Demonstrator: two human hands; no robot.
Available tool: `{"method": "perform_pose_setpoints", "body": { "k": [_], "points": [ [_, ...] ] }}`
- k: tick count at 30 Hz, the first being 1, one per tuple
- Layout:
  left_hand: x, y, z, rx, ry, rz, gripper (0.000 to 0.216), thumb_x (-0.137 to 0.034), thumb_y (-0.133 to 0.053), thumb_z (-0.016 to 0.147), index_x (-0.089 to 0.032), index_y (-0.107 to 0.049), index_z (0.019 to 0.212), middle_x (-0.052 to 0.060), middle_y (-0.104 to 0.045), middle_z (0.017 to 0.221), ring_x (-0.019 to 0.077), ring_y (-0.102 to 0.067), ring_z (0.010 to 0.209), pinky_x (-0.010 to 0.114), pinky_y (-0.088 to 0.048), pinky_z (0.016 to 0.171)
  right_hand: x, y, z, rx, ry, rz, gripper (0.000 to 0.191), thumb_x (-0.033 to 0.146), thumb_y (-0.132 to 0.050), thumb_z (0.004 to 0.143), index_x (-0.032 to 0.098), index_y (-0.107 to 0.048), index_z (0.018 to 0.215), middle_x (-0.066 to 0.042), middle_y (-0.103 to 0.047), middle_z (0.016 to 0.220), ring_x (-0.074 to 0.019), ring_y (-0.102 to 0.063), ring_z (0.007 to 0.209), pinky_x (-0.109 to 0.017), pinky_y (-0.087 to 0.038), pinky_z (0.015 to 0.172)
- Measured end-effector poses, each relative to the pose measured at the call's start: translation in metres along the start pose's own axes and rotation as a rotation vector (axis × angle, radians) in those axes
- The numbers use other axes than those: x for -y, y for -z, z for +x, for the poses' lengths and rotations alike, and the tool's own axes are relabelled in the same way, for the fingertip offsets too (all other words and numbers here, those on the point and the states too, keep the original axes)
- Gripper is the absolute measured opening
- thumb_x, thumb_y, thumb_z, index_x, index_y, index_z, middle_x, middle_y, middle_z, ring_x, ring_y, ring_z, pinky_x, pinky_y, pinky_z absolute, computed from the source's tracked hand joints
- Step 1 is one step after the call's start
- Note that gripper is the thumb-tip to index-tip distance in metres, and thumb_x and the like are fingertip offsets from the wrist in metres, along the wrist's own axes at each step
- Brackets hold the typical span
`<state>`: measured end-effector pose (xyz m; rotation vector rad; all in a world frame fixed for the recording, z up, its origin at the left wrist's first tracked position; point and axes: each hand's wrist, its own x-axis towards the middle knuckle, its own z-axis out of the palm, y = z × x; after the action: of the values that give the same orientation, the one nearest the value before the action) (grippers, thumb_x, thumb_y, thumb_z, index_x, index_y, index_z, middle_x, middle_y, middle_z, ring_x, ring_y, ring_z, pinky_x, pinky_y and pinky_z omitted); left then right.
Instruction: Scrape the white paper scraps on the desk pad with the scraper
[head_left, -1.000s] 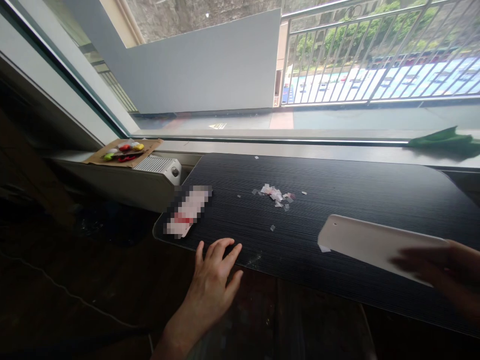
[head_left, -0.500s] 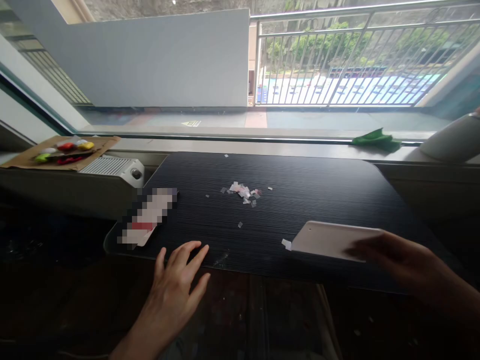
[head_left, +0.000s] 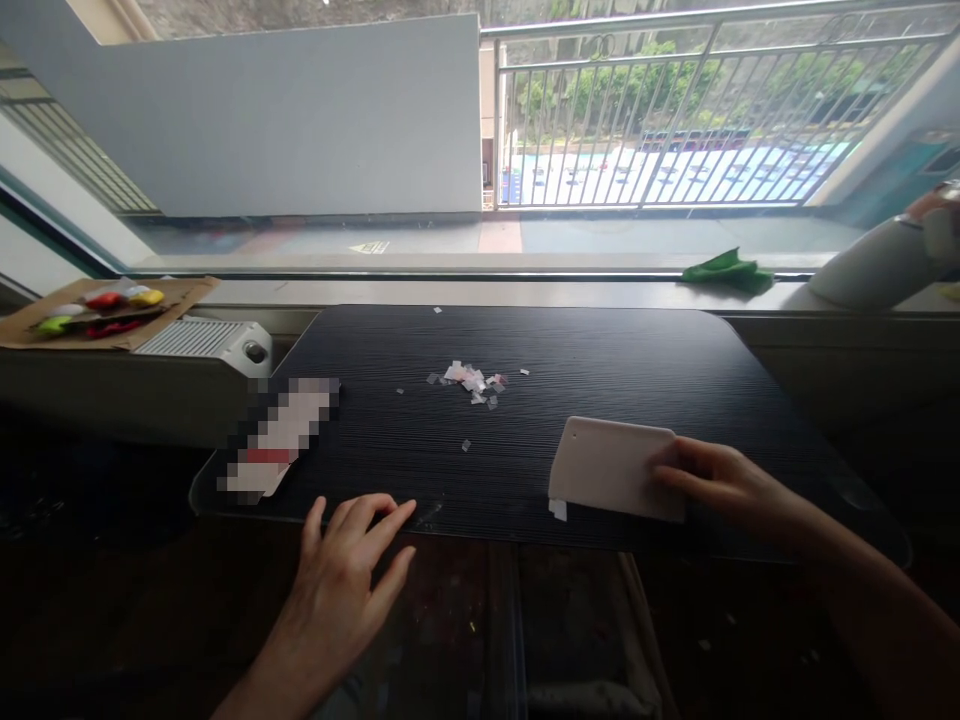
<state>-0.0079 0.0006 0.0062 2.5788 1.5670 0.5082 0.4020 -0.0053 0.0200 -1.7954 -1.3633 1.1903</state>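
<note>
My right hand (head_left: 720,482) grips a white flat scraper card (head_left: 611,468) by its right end, its lower edge resting on the black ribbed mat (head_left: 600,370). A small white scrap (head_left: 558,509) lies at the card's lower left corner. A little heap of paper scraps (head_left: 472,379) sits mid-mat, with one loose scrap (head_left: 466,445) nearer me. My left hand (head_left: 346,570) lies flat with fingers spread at the mat's near edge, holding nothing.
A blurred white-and-red packet (head_left: 277,445) lies on the mat's left end. Left of it are a white heater (head_left: 206,340) and a cardboard tray of coloured items (head_left: 97,305). A green cloth (head_left: 726,270) and another person's sleeve (head_left: 877,265) rest on the windowsill.
My right hand has drawn the white card leftward along the mat's near edge, pushing the small scrap with it. The view has swung right. My left hand stays flat.
</note>
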Motion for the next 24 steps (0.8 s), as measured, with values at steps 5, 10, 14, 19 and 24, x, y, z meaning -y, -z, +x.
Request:
{"method": "perform_pose_setpoints", "body": {
  "k": [5, 10, 14, 19, 24],
  "points": [
    [0.000, 0.000, -0.001, 0.019, 0.005, 0.004, 0.033, -0.026, -0.049, 0.088, -0.026, -0.067, 0.116, 0.006, -0.068, 0.104, 0.0257, -0.064, 0.099, 0.065, -0.029, 0.108, -0.004, 0.005, -0.008, 0.112, -0.058, 0.067, 0.048, 0.062, -0.072, 0.068, 0.019, -0.074, 0.090, -0.008, -0.078, 0.093, -0.0294, -0.071, 0.089, -0.037, -0.057, 0.077],
    [0.002, -0.002, -0.003, 0.010, -0.010, 0.011, 0.034, -0.026, -0.047, 0.090, -0.025, -0.066, 0.118, 0.007, -0.067, 0.106, 0.0262, -0.064, 0.101, 0.065, -0.030, 0.107, -0.004, 0.003, -0.008, 0.141, -0.088, 0.087, 0.050, 0.062, -0.073, 0.067, 0.018, -0.074, 0.091, -0.009, -0.078, 0.095, -0.0305, -0.071, 0.091, -0.038, -0.057, 0.078],
    [0.002, -0.002, -0.003, 0.004, -0.010, 0.010, 0.035, -0.026, -0.047, 0.090, -0.025, -0.066, 0.118, 0.008, -0.067, 0.106, 0.0269, -0.064, 0.101, 0.066, -0.030, 0.106, 0.000, 0.001, -0.010, 0.147, -0.092, 0.092, 0.053, 0.064, -0.072, 0.066, 0.018, -0.075, 0.092, -0.009, -0.077, 0.096, -0.0316, -0.071, 0.092, -0.038, -0.058, 0.078],
    [0.001, 0.000, -0.002, 0.028, 0.001, 0.011, 0.036, -0.026, -0.047, 0.089, -0.025, -0.066, 0.119, 0.008, -0.067, 0.107, 0.0274, -0.064, 0.101, 0.066, -0.031, 0.106, 0.004, 0.002, -0.015, 0.185, -0.083, 0.097, 0.050, 0.062, -0.072, 0.070, 0.018, -0.074, 0.095, -0.009, -0.077, 0.092, -0.0313, -0.071, 0.091, -0.038, -0.057, 0.077],
    [0.001, 0.000, -0.002, 0.034, 0.012, 0.009, 0.036, -0.025, -0.048, 0.088, -0.026, -0.066, 0.120, 0.007, -0.067, 0.108, 0.0268, -0.063, 0.103, 0.064, -0.029, 0.109, 0.011, 0.004, -0.023, 0.192, -0.054, 0.055, 0.050, 0.062, -0.070, 0.072, 0.018, -0.075, 0.095, -0.009, -0.077, 0.092, -0.0313, -0.071, 0.091, -0.039, -0.058, 0.077]
  ]
}}
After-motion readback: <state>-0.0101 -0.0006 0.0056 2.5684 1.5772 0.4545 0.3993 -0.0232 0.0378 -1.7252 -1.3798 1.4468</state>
